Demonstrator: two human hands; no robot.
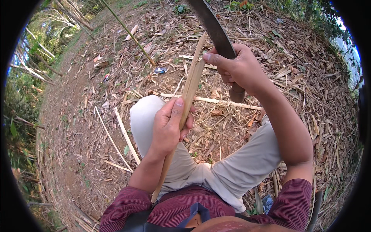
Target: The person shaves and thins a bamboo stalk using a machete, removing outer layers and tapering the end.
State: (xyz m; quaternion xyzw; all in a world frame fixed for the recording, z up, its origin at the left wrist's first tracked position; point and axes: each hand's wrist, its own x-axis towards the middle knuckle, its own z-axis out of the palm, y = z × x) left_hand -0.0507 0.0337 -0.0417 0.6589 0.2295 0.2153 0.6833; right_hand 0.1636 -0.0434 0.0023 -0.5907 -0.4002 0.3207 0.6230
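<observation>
A long, pale split strip of wood or bamboo (192,82) slants up in front of me, its lower end running back along my left forearm. My left hand (169,123) is wrapped round its middle, thumb on top. Beside the strip's upper part, my right hand (240,69) grips a machete (215,31) by its wooden handle (237,94), whose butt shows below the fist. The dark, curved blade points up and away, its tip cut off by the frame's upper edge. My right thumb reaches toward the strip near its upper end; whether it touches I cannot tell.
Dry leaves and shavings cover the sloping ground (89,116). A long pale strip (216,101) lies across in front of my knees, and several more strips (126,135) lie left of my left knee. A thin green stem (127,31) leans at the upper left. Bushes stand along the left side.
</observation>
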